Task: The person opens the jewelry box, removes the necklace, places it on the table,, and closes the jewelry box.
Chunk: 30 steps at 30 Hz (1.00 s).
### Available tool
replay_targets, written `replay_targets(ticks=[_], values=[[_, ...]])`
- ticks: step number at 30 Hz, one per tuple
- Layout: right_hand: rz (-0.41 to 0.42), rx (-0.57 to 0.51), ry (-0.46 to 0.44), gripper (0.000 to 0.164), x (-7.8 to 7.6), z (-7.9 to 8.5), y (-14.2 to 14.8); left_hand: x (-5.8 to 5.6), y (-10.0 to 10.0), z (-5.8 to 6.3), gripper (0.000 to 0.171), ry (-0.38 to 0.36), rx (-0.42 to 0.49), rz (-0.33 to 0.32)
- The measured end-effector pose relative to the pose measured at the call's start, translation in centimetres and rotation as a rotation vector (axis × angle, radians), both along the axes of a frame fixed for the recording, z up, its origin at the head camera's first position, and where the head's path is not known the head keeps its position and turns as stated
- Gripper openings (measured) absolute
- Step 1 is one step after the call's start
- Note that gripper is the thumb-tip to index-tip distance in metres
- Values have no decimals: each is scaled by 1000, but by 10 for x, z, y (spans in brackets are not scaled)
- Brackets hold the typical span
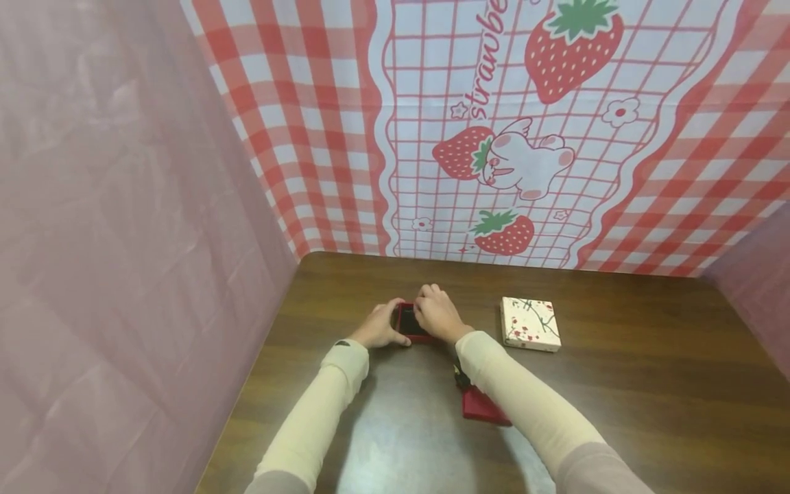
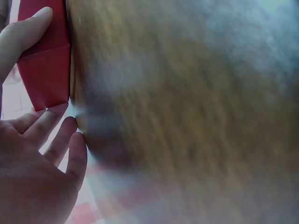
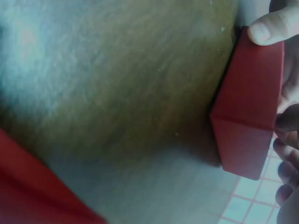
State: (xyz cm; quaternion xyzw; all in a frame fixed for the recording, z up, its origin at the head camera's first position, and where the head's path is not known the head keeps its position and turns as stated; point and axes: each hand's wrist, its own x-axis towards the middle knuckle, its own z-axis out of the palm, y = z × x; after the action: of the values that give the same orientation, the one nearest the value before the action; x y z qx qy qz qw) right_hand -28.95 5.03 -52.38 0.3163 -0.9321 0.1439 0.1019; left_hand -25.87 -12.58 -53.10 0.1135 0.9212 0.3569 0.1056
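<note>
A small open red box (image 1: pixel 417 337) with a dark interior (image 1: pixel 409 321) rests on the wooden table. My left hand (image 1: pixel 378 328) grips its left end, the thumb (image 2: pixel 35 30) pressed on the near red side and fingertips at the far corner. Over the box's right part bends my right hand (image 1: pixel 437 314), its curled fingers (image 3: pixel 287 172) close by the rim. Whether those fingers pinch something inside the box, I cannot tell. A red box lid (image 1: pixel 484 406) lies nearer to me, partly hidden under my right forearm.
A square cream box with a floral branch print (image 1: pixel 531 325) sits to the right of my hands. Behind the wooden table (image 1: pixel 648 384) hangs a red-and-white checked strawberry cloth (image 1: pixel 333 137). A pinkish curtain (image 1: pixel 123 240) stands along the left side.
</note>
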Motion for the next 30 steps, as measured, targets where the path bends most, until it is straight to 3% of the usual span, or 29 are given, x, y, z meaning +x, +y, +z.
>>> replay_targets(ticks=[3,11,23,30], values=[[6,-33,-24,7,-1,2,0,1,-1,1,96,2,10,4],[-13,-176,-254,5,-2,12,4,0,0,-1,97,-6,10,11],[31,-322,-328,5,-3,15,9,2,1,1,98,-11,18,20],[13,-410,-367,4,-2,18,11,1,0,0,100,-12,20,16]])
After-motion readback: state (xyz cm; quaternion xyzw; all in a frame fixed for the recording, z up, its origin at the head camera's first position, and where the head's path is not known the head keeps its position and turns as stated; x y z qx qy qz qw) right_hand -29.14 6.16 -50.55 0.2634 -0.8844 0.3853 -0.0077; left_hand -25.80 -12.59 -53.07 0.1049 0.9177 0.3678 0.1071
